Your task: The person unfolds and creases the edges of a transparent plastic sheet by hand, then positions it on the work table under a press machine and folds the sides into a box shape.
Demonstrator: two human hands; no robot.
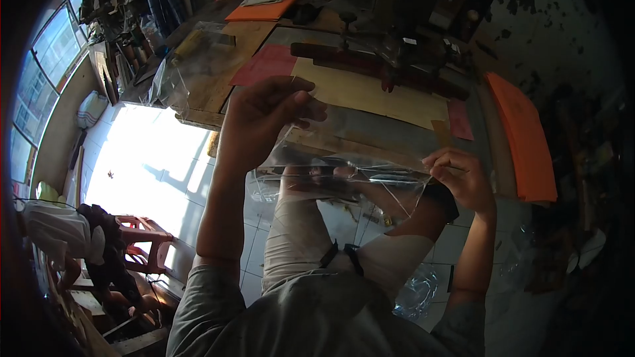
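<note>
Sunlight floods the tiled floor (152, 152) of a dim workshop as a person sits at a wooden bench (215, 96), clear plastic film (390, 176) spread above the lap, just in front of the bench's edge. The right hand (456, 170) pinches the film's edge, thumb against fingers; the left hand (274, 111), half curled, sits higher at the other side, though whether its fingertips close on the film cannot be told. Film this thin looks liable to fold onto itself or slip away if either side slackens, and a hard pull could tear it. Its far outline vanishes against the legs (297, 225), glare bleaches the floor, and shadow swallows the dark metal tool (393, 53) behind.
</note>
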